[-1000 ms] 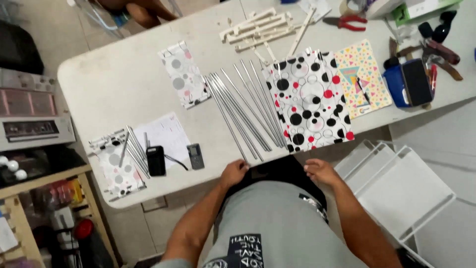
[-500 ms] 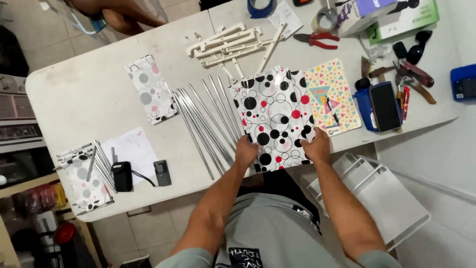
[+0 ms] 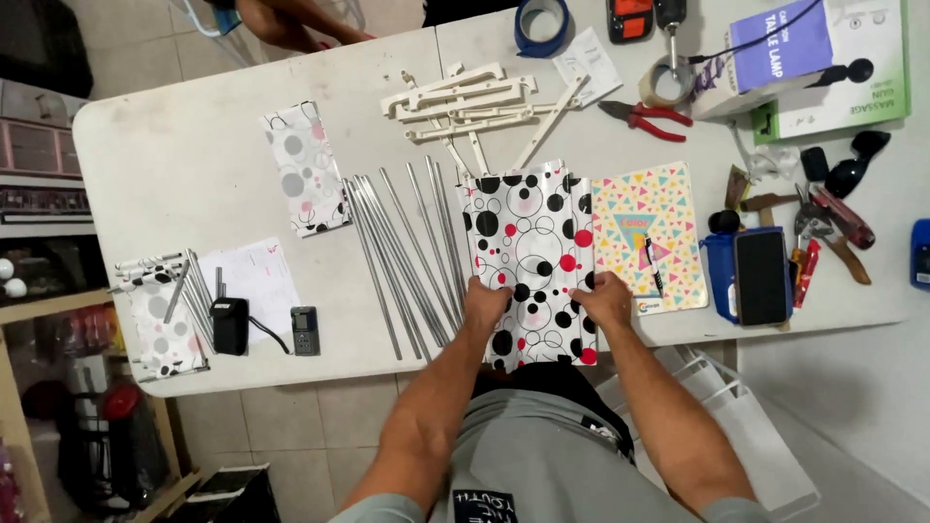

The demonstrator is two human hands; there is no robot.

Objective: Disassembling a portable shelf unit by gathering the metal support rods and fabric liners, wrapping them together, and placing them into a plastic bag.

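Since a second ago, both hands had moved up from the worktop edge onto the dotted sheet. Left hand and right hand each pressed its near end; whether either grip pinched it, I could not tell.

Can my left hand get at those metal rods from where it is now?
Probably yes: the left hand rests on the dotted fabric, the metal rods lie bare just beside it, nothing between.

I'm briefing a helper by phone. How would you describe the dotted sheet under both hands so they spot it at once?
On the white table, near its front edge, lies the dotted sheet, between grey metal rods and a notebook. Its bold black and red dots distinguish it; both the left hand and right hand press it.
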